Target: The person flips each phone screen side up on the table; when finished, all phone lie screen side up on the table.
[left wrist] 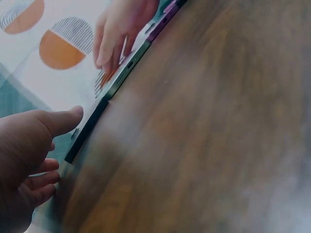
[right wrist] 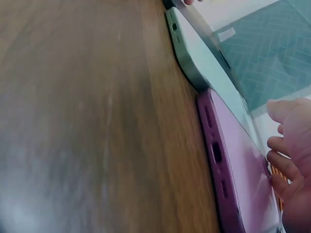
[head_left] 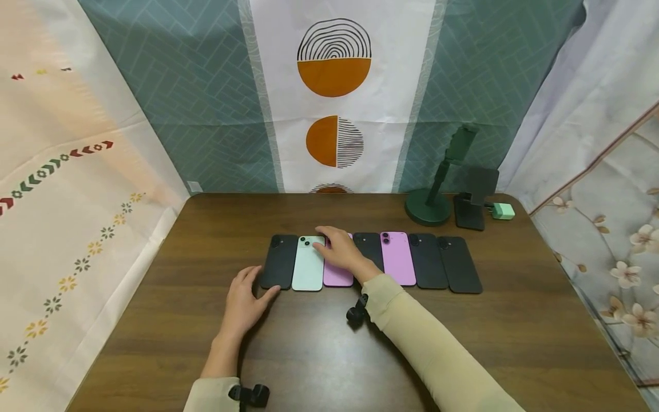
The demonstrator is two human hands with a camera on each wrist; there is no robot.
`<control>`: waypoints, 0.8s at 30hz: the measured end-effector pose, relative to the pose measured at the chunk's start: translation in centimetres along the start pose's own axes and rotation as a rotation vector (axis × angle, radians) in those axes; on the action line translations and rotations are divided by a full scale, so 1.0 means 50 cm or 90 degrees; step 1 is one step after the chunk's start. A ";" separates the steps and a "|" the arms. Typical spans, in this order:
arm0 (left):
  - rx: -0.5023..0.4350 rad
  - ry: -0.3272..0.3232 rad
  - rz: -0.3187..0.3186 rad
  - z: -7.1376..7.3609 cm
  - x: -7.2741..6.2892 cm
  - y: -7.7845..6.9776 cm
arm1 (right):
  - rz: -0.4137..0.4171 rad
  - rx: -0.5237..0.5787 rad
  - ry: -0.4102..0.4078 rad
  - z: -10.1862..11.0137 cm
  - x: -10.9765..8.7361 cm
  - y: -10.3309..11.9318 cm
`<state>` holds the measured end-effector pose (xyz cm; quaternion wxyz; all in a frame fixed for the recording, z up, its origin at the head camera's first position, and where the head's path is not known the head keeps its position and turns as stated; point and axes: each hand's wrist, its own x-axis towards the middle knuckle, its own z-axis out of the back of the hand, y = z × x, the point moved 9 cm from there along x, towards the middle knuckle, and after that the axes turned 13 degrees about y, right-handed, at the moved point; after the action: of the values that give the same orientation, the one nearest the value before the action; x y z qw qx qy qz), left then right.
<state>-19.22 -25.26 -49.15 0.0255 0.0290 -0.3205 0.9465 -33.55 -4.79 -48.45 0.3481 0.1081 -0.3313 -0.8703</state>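
Note:
Several phones lie backs up, side by side in a row on the wooden table. At the left end is a black phone (head_left: 278, 263), then a mint-green phone (head_left: 308, 266) and a pink phone (head_left: 338, 277). My left hand (head_left: 243, 303) is at the black phone's lower left corner, thumb by the bottom edge and fingers along the left side; I cannot tell if they touch. My right hand (head_left: 341, 250) reaches over the pink phone, fingers loosely bent near the mint-green phone's top. In the right wrist view its thumb is raised above the pink phone (right wrist: 243, 160), and nothing is gripped.
Rightward the row continues with a black phone (head_left: 368, 243), another pink phone (head_left: 398, 260) and two black phones (head_left: 428, 263). At the back right stand a dark green lamp (head_left: 428, 207), a black stand (head_left: 469, 213) and a mint charger block (head_left: 503, 211). Curtains border the table (head_left: 319, 349).

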 end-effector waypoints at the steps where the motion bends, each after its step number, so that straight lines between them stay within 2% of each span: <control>1: 0.000 0.001 0.001 -0.001 0.001 -0.002 | 0.002 -0.001 0.004 -0.004 0.004 0.003; 12: 0.009 -0.013 0.031 -0.006 -0.005 -0.003 | -0.013 -0.031 0.053 -0.037 0.051 0.027; 24: 0.010 0.001 0.047 -0.015 0.000 -0.009 | -0.034 -0.044 0.102 -0.070 0.079 0.043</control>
<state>-19.20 -24.43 -49.48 -0.0093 0.0169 -0.3142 0.9491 -33.84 -10.40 -49.52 0.3540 0.1740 -0.2692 -0.8786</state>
